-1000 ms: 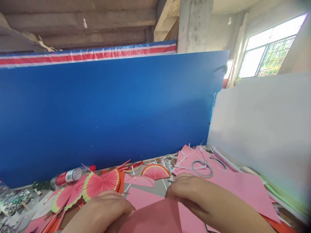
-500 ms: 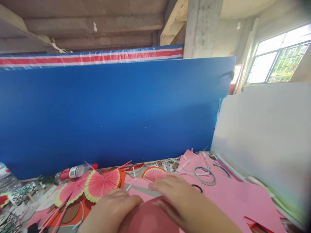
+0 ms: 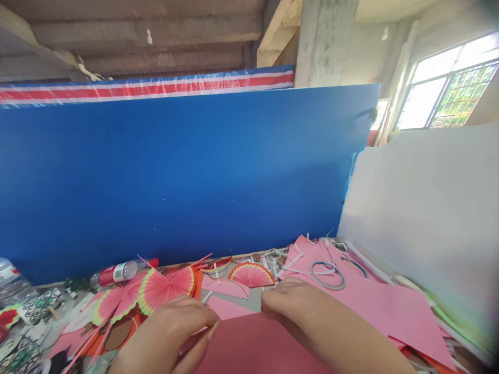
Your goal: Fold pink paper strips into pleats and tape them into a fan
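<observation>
A dark pink sheet (image 3: pixel 257 345) lies at the bottom centre, between my hands. My left hand (image 3: pixel 171 332) has its fingers closed on the sheet's left edge, thumb and fingertips together. At the sheet's upper right edge is my right hand (image 3: pixel 294 309), fingers curled round it and the fingertips partly hidden. Just beyond them rest a small pleated pink fan (image 3: pixel 252 274) with an orange and yellow rim and a flat pink paper piece (image 3: pixel 226 287). Larger pleated fans (image 3: pixel 167 288) with yellow-green rims lie behind my left hand.
Pink sheets (image 3: pixel 374 306) cover the right side, with a grey ring (image 3: pixel 328 275) on top. Plastic bottles (image 3: pixel 117 274) and paper scraps lie at left. A blue panel (image 3: pixel 175 176) stands behind, a white panel (image 3: pixel 424 208) at right.
My hands have moved apart, the right one slightly to the right and the left one slightly left. More of the dark pink sheet shows flat between them, and the small fan is uncovered.
</observation>
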A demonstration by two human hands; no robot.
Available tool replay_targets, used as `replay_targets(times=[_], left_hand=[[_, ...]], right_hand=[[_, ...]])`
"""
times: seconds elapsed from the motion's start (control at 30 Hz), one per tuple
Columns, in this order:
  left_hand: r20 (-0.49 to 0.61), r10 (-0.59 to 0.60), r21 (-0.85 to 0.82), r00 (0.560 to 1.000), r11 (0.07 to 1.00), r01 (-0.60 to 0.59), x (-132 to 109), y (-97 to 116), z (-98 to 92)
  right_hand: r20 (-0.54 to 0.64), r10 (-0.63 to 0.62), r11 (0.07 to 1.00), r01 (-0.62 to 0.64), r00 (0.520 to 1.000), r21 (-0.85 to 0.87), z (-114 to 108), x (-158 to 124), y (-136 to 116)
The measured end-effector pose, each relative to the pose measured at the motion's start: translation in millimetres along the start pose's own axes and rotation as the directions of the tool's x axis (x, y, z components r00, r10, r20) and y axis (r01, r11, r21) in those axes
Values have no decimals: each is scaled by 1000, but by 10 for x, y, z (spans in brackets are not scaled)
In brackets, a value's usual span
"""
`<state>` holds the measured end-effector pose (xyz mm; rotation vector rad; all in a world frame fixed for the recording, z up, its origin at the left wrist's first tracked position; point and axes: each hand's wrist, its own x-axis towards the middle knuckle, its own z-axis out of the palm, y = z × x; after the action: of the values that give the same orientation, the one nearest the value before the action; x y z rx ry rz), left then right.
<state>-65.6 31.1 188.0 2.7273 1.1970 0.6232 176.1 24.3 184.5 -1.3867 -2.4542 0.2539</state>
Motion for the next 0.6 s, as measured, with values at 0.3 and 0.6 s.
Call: replay_targets(times=[0.3, 0.6], left_hand=[[97, -176, 62, 980, 983, 171, -186, -187, -140], [-83, -343, -89, 936, 938, 336, -222, -331, -175]], right_hand=[[-9, 44, 996, -43, 999, 78, -72, -119, 118], [-25, 94, 992, -92, 995, 82, -55, -133, 192]])
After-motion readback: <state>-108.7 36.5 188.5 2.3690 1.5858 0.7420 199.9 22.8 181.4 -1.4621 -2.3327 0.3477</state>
